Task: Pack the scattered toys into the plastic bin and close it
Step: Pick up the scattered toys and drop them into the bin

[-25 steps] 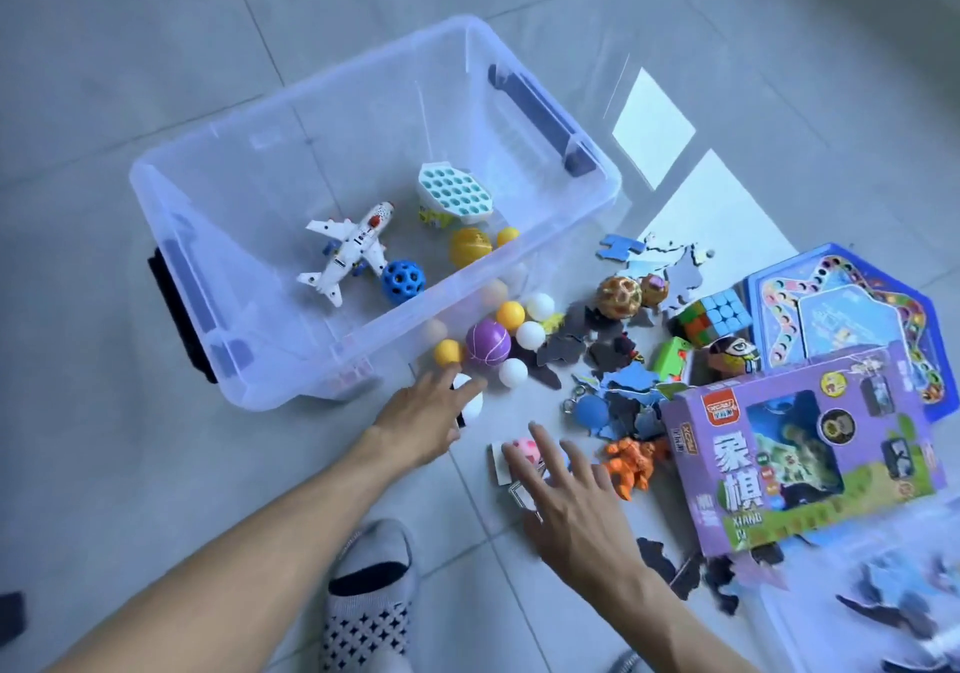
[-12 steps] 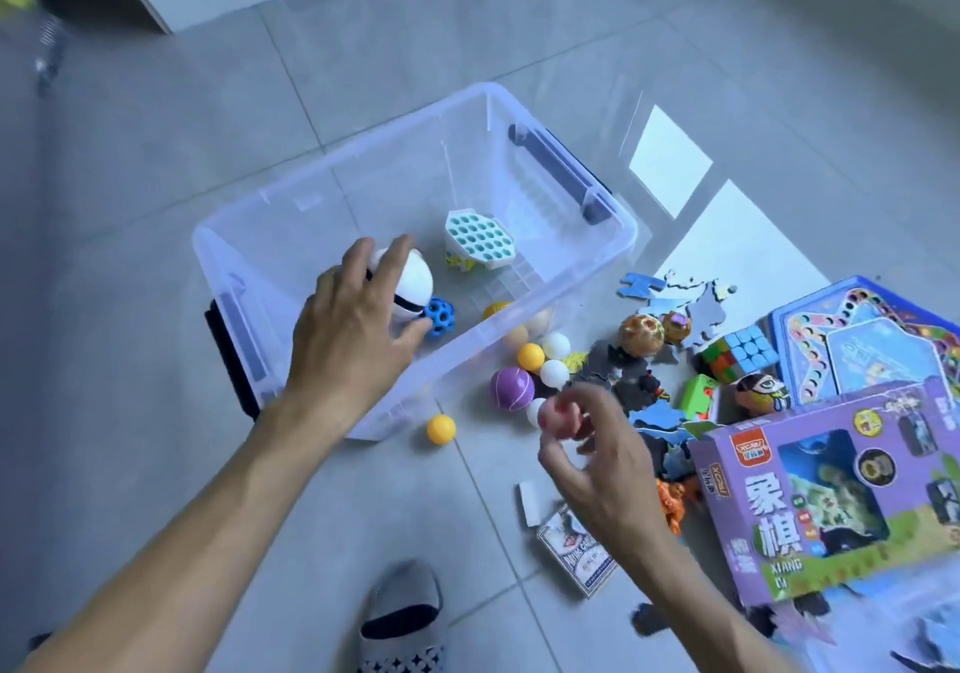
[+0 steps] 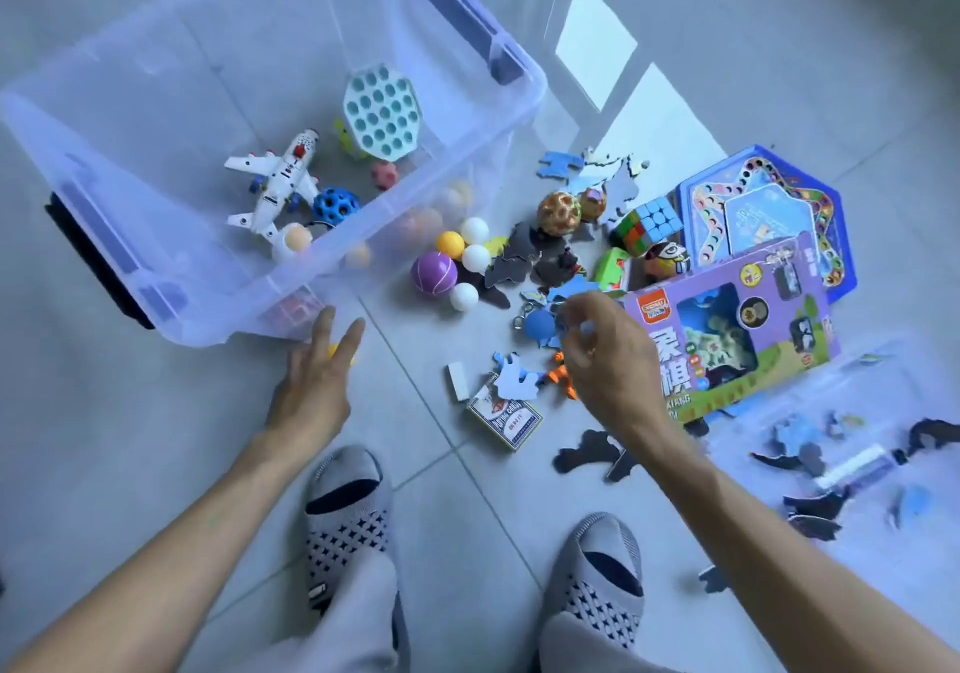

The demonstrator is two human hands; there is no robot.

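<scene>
Feet in patterned grey socks stand nearest on the tiled floor, forearms reaching out over them. Left hand hovers low with fingers spread wide and nothing in it, over a yellow ball that peeks out between them, just beside the near corner of the plastic bin. Right hand is curled, fingertips pinched over the blue puzzle pieces and a blue keyring ball; whether it actually holds one I cannot tell.

Beyond lie a card deck, an orange figure, the purple ball with small white and yellow balls, a cube and a purple boxed game. The bin, farthest, is open and already holds a toy airplane, a blue holed ball and a teal pop toy. No lid is clearly in view.

Likely risks: the yellow ball rolling away from a glancing touch, thin puzzle pieces slipping from a pinch, and the tall game box keeping the lid from seating.
</scene>
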